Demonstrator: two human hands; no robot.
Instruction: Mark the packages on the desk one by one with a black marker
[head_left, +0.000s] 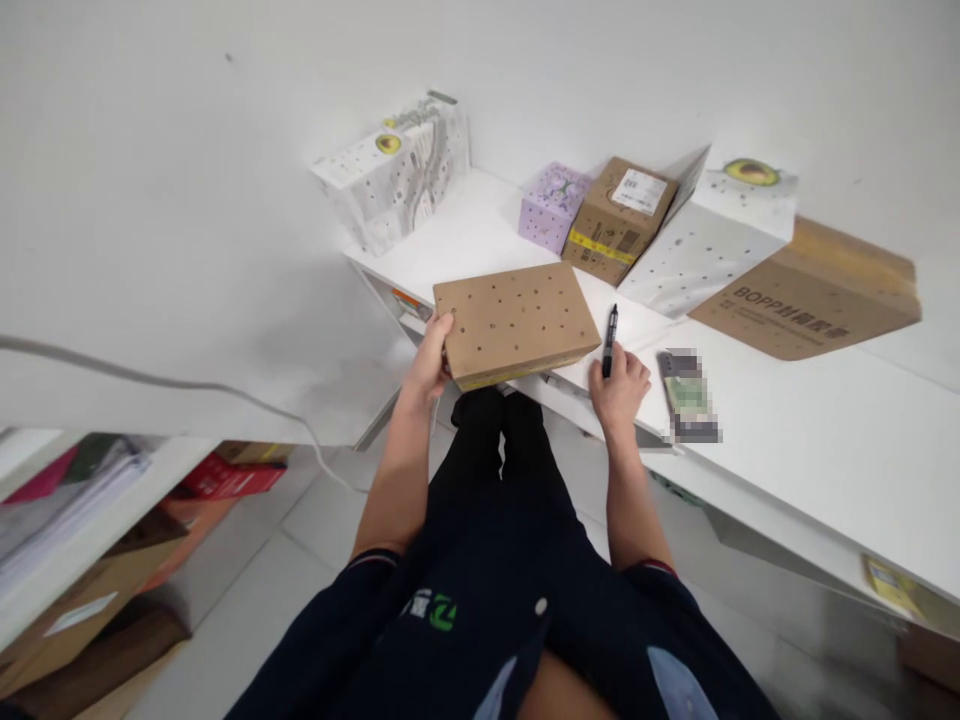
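Note:
A brown cardboard box (514, 318) with several small round holes lies flat near the front edge of the white table (817, 440). My left hand (430, 362) grips the box's left end, fingers closed round its edge. My right hand (619, 388) rests at the table edge to the right of the box, closed on a black pen (610, 338) that points away from me. A small blurred object (688, 396) lies on the table just right of that hand.
At the back stand a white avocado-print box (397, 175), a lilac box (553, 205), a brown labelled carton (619, 218), a second white avocado box (716, 235) and a flat cardboard sheet (814, 295). Shelves with papers and boxes (97, 530) sit lower left.

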